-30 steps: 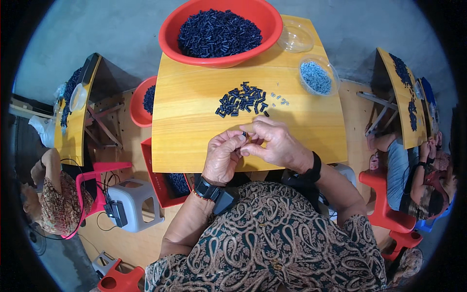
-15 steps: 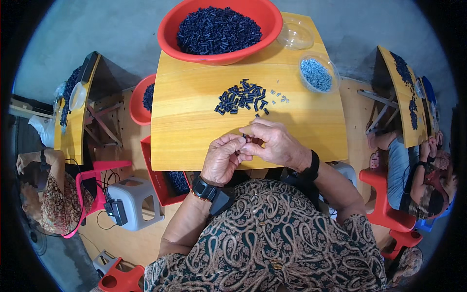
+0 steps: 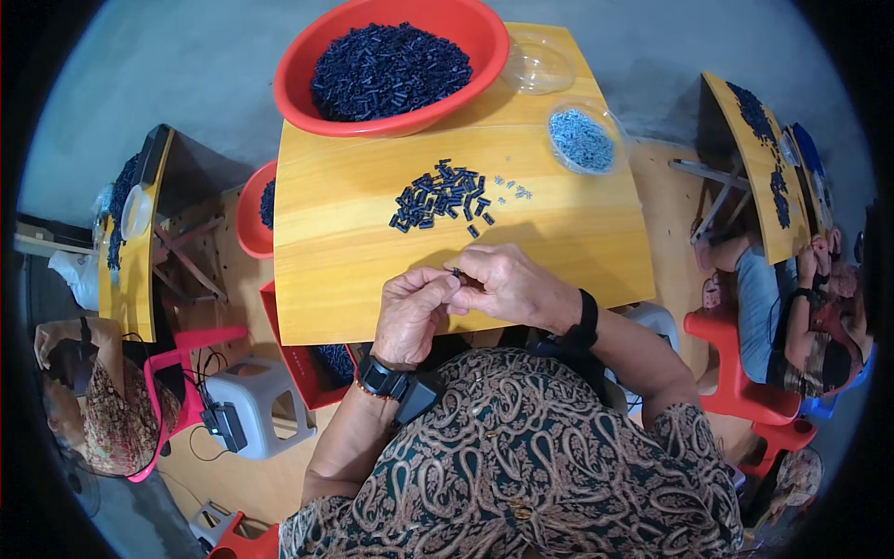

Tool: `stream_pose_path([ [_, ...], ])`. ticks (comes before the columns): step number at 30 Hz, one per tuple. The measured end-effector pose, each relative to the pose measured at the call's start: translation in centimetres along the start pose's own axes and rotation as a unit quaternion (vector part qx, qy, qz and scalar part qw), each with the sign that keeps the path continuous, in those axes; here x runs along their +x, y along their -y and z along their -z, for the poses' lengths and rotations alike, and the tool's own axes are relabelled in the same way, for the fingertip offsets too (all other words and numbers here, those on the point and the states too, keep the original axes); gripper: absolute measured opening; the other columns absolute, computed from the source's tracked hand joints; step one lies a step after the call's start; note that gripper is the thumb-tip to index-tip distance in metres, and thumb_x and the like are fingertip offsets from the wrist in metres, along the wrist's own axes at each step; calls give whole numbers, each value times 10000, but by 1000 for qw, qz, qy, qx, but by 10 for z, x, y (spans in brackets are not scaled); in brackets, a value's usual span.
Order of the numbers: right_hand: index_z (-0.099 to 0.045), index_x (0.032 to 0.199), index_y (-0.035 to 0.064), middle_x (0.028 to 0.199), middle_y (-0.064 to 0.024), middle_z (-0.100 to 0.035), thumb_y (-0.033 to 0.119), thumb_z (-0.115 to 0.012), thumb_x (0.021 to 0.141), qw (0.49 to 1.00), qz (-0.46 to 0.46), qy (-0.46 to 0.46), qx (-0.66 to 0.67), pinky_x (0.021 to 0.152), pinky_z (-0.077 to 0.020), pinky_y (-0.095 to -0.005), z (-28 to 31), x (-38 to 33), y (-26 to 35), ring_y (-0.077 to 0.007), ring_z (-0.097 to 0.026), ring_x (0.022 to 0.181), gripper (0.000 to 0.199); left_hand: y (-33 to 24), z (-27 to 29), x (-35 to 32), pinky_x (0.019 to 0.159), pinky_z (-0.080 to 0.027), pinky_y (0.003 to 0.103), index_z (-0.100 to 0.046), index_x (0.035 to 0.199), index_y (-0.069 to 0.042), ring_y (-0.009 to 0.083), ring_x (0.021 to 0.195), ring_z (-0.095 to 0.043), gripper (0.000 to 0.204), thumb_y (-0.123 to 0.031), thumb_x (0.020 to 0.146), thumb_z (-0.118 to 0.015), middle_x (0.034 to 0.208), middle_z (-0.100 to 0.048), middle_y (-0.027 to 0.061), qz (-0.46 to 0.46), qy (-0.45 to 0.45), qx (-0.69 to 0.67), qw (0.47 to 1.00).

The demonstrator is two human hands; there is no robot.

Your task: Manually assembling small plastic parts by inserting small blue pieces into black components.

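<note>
Above the near edge of the wooden table, my left hand (image 3: pixel 410 312) pinches a small black plastic piece (image 3: pixel 456 272), of which only the tip shows. My right hand (image 3: pixel 512 289) meets it there, its fingers closed at the same piece; whatever else they hold is hidden. Just beyond my hands lies a loose pile of short black plastic pieces (image 3: pixel 433 200). A few small silvery metal parts (image 3: pixel 515 190), perhaps screws, are scattered to the right of the pile.
A big red basin (image 3: pixel 293 88) heaped with black pieces stands at the far left of the table (image 3: pixel 335 289). At the far right are a clear tub of silvery parts (image 3: pixel 582 140) and a clear empty bowl (image 3: pixel 540 65). Other people sit at tables on both sides.
The whole view has shifted slightly, the table sitting a little further left. My hands stay together at the small black piece, with the right fingers closed in more around it.
</note>
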State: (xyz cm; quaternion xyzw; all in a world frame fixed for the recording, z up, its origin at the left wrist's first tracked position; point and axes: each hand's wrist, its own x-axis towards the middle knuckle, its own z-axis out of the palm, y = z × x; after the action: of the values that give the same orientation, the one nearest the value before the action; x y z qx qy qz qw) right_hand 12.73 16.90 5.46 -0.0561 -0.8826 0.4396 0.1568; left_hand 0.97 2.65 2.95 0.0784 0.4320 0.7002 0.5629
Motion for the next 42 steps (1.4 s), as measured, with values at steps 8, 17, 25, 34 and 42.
stream_pose_path([
  [8, -591, 785, -3, 743, -169, -560, 187, -668, 840, 999, 9, 40, -31, 644, -486, -444, 11, 5, 7, -369, -603, 725, 212, -5, -2, 1, 611, -530, 263, -664, 860, 29, 145, 641, -631, 93, -28, 922, -624, 805, -703, 121, 5, -4, 17, 1000],
  [17, -607, 832, -5, 786, -150, -589, 198, -659, 851, 990, 39, 57, -124, 630, -520, -420, 2, 1, 6, -333, -632, 709, 210, -5, 2, 2, 613, -530, 274, -656, 867, 32, 156, 645, -634, 98, -28, 927, -607, 793, -695, 116, -10, 9, 38, 999],
  [25, -608, 842, -20, 799, -163, -620, 224, -687, 844, 996, 6, 88, -15, 644, -506, -421, 17, 17, 0, -344, -634, 718, 256, -5, 4, 1, 677, -556, 300, -656, 905, 14, 159, 711, -657, 74, -40, 938, -617, 802, -678, 80, -65, -7, 103, 993],
  [34, -568, 842, -4, 789, -202, -557, 75, -575, 853, 948, -39, -151, -276, 744, -463, -478, 73, 48, -81, -394, -577, 847, 80, -45, 74, -43, 694, -537, 289, -642, 924, -43, 118, 722, -602, 36, -74, 943, -636, 903, -661, 67, -402, -262, 47, 876],
  [42, -563, 817, -9, 840, -237, -606, 61, -566, 862, 923, -89, -94, -362, 713, -473, -494, 68, 53, -100, -423, -600, 808, 84, -35, 146, -88, 565, -468, 215, -582, 946, -58, 80, 647, -538, 58, -105, 971, -604, 863, -627, 59, -461, -447, -25, 766],
])
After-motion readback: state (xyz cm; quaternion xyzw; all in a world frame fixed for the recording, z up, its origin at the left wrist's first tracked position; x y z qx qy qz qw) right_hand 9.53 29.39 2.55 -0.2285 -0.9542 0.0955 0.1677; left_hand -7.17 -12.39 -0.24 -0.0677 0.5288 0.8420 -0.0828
